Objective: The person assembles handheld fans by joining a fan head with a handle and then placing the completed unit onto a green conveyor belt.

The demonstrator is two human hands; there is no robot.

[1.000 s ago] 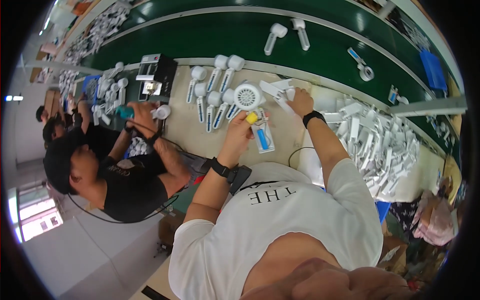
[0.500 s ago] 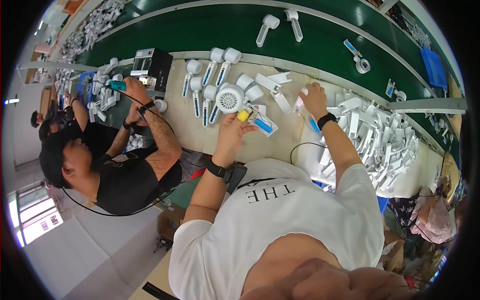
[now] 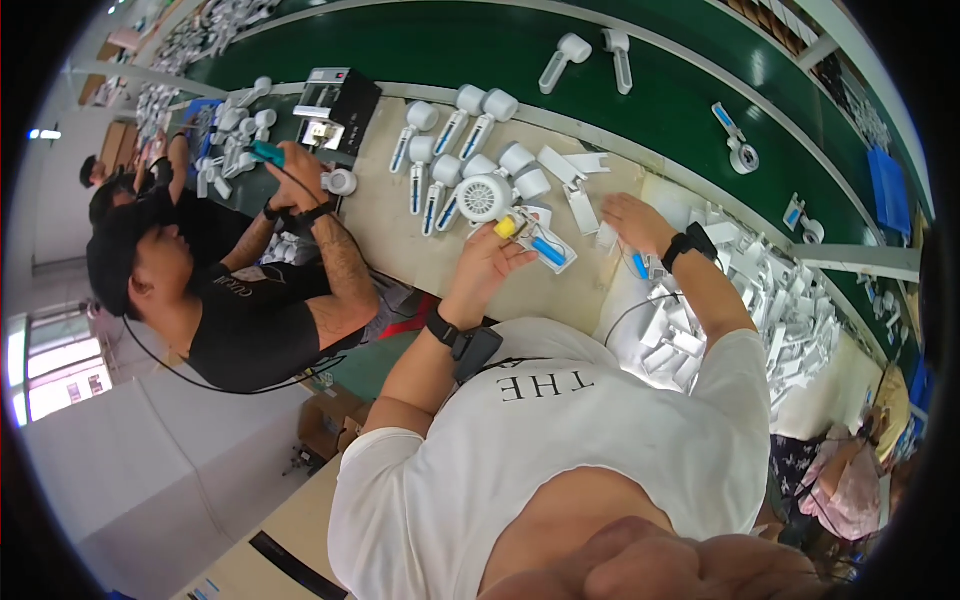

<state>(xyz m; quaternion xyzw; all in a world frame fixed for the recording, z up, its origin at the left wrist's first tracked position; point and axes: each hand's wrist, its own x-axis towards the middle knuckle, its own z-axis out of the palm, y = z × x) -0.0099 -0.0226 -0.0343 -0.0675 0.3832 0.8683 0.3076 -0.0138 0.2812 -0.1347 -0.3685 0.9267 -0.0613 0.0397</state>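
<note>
My left hand (image 3: 485,268), palm partly up, holds a white handheld fan (image 3: 483,198) by its neck, beside a yellow block (image 3: 507,226). The fan's round grille faces up, and a blue cylindrical battery (image 3: 549,251) shows in its opened handle. To the right, my right hand (image 3: 638,226) reaches over the bench with its fingers bent down at a white plastic piece (image 3: 606,238); its fingertips are partly hidden. Another blue battery (image 3: 640,265) lies below that hand. Loose white handle shells (image 3: 580,205) rest just beyond, between the two hands.
Several white fans with blue strips (image 3: 437,200) stand grouped at the far left of the bench (image 3: 395,255). A large heap of white shells (image 3: 770,300) covers the right side. Beyond runs a green conveyor (image 3: 660,120) carrying fans. At left, a co-worker (image 3: 250,290) holds a teal tool (image 3: 268,153) near a black machine (image 3: 340,108).
The whole view has shifted, so the bench sits further right and lower. My right hand has dropped lower, toward the bench with the white piece. My left hand keeps its hold on the fan.
</note>
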